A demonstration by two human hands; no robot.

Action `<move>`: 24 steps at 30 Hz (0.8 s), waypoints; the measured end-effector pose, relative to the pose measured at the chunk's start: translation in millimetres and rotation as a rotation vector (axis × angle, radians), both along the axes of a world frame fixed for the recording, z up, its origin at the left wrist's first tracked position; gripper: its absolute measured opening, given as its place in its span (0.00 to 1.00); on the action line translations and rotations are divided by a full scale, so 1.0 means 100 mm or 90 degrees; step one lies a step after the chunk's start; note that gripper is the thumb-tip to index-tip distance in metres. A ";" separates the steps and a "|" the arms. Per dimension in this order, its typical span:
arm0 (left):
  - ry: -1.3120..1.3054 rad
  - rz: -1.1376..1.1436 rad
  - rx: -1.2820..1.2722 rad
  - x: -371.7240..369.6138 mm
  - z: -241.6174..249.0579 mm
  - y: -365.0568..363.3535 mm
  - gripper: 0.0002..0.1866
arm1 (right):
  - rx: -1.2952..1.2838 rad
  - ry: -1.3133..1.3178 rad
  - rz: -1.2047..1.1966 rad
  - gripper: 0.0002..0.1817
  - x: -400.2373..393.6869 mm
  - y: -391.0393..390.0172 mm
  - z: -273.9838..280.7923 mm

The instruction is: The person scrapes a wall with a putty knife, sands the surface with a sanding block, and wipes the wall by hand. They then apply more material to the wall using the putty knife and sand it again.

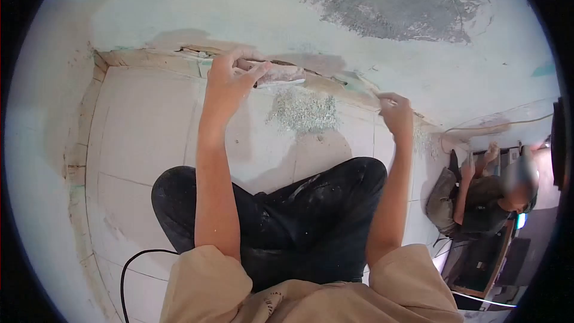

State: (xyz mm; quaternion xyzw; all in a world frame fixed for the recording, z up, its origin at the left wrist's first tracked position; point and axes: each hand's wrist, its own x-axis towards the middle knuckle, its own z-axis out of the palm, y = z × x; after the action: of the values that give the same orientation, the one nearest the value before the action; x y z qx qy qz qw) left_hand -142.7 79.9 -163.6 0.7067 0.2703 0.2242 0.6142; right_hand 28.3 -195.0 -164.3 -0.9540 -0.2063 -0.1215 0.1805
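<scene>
Both hands grip skirting strip, lying along wall.

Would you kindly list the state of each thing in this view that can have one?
left hand: raised to the wall's base, fingers pinching a pale broken piece
right hand: closed, at the skirting strip
skirting strip: broken and gapped
pile of grey rubble: loose on the tiled floor
wall plaster: patchy, grey showing
black cable: lying curved on the floor
</scene>
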 end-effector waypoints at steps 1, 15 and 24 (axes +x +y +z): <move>0.009 -0.010 0.015 0.01 -0.02 0.00 0.11 | 0.048 0.220 -0.086 0.13 0.01 -0.04 0.12; -0.030 -0.007 0.033 -0.01 -0.10 0.07 0.10 | -0.022 0.245 -0.113 0.12 0.04 0.10 0.07; -0.009 0.054 0.051 -0.10 0.04 0.14 0.11 | -0.044 0.017 -0.055 0.12 0.16 0.00 0.18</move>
State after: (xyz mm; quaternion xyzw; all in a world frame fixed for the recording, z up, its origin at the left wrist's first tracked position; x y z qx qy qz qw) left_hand -152.2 94.2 -160.1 0.7172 0.2861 0.2659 0.5771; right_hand 44.6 -195.4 -146.8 -0.9691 -0.1669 -0.1091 0.1449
